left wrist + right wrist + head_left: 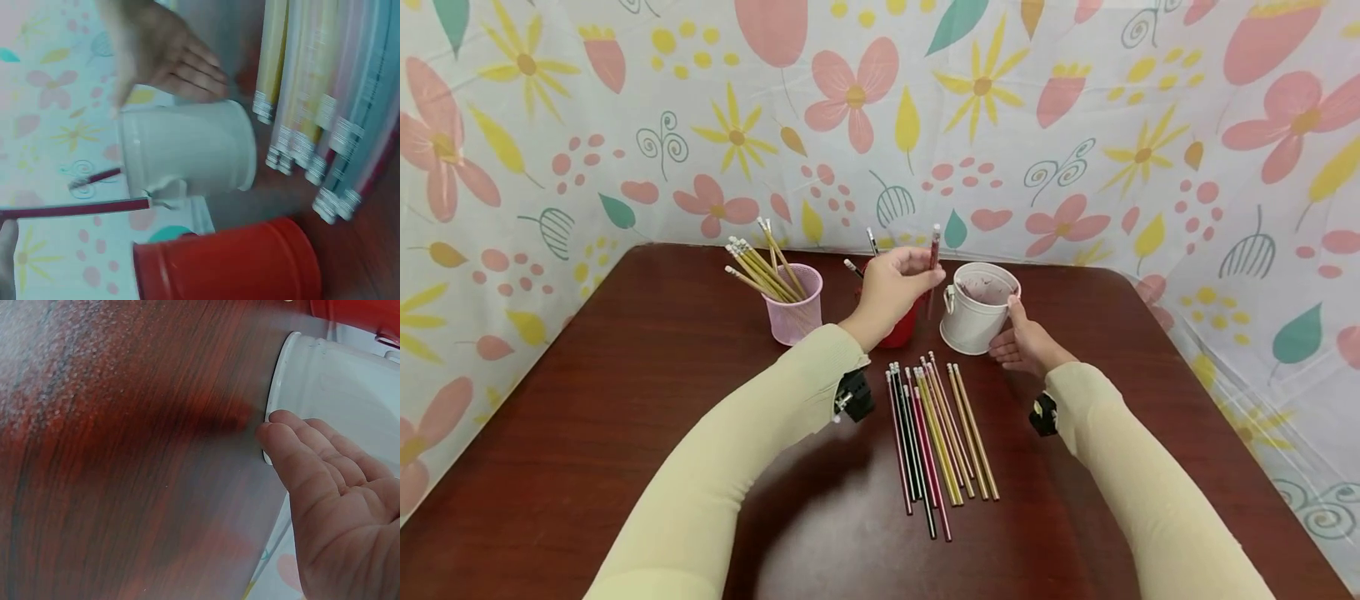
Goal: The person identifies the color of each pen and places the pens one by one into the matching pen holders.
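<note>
My left hand (891,292) pinches a dark red pencil (935,250) upright, its white eraser at the top. It is above the red bucket (898,329), beside the white bucket (973,321). In the left wrist view the held pencil (75,209) appears alongside the white bucket (187,150), and a short pencil end (103,176) sticks out of that bucket's mouth. My right hand (1030,343) rests against the white bucket's right side, thumb near the rim. Its fingers (312,444) lie fairly straight along the bucket's wall in the right wrist view.
Loose pencils (936,433) in black, red, gold and pink lie in a row before the buckets, erasers towards them. At the left a pink mesh cup (793,321) holds several gold pencils (760,267). Black pencils (872,242) stand in the red bucket. A flowered cloth (850,167) hangs behind.
</note>
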Demonstrator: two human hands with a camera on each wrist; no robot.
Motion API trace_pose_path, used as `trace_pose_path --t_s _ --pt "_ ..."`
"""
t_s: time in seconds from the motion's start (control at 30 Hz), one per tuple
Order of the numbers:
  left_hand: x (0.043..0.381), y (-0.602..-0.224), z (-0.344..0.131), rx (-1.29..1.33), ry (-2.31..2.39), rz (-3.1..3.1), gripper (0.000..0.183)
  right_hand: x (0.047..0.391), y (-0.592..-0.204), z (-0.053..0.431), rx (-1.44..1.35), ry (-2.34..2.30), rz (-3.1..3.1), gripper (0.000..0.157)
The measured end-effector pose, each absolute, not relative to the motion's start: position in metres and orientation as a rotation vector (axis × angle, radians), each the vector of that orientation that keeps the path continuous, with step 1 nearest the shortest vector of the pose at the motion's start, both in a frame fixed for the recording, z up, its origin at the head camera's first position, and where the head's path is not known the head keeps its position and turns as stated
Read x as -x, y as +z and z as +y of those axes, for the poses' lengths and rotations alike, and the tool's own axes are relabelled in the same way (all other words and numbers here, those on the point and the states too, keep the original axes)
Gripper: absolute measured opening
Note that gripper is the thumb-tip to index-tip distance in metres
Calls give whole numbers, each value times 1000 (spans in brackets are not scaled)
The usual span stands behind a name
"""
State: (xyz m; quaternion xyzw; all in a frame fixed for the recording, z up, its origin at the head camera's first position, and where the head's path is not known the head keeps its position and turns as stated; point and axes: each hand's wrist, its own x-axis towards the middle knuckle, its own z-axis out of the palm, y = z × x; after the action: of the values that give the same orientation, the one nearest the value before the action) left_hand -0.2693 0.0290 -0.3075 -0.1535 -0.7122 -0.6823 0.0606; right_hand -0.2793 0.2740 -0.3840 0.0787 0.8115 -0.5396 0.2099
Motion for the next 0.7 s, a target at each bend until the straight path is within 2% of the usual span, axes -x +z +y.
trace_pose_path --t_s 0.27,0.47,0.7 --pt "276 -298 47 312 -2291 -1753 17 279 -383 273 -221 -1493 2257 106" --pt "286 -291 58 381 -2185 -1811 16 280 -384 269 -214 -1488 2254 107" --pt "283 -299 75 367 -2283 -1887 15 279 -384 273 -200 -1496 2241 107"
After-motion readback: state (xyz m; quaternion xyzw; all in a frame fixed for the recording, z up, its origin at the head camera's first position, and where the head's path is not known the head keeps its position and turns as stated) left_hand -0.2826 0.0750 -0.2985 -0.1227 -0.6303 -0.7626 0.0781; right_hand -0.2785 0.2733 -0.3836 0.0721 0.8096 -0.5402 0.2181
